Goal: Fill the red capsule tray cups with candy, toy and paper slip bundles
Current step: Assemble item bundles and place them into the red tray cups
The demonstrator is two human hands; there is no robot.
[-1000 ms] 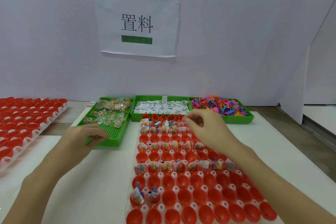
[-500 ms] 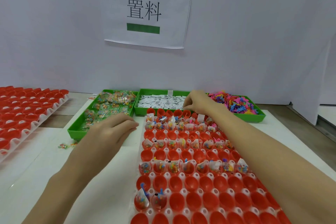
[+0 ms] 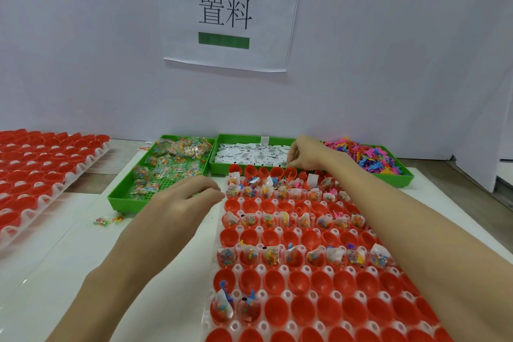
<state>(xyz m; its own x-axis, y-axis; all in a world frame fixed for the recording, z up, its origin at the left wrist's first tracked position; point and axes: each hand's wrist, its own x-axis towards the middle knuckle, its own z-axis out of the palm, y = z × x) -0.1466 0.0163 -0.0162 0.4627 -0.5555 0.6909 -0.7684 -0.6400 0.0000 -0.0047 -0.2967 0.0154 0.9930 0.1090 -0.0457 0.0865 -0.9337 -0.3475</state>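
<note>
Red capsule tray (image 3: 222, 241) on white table (image 3: 69, 258), directly before the person; some rows of cups hold bundles. Three green bins behind: candy (image 3: 166, 169), paper slips (image 3: 249, 153), toys (image 3: 369, 155). Right hand (image 3: 308, 151) pinches among slips. Left hand (image 3: 183, 200) loosely curled, holding nothing visible. Second red tray (image 3: 41, 169) far left.

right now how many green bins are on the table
3, side by side along the wall: the candy bin on the left, the paper slip bin in the middle under the right hand, and the toy bin on the right.
</note>
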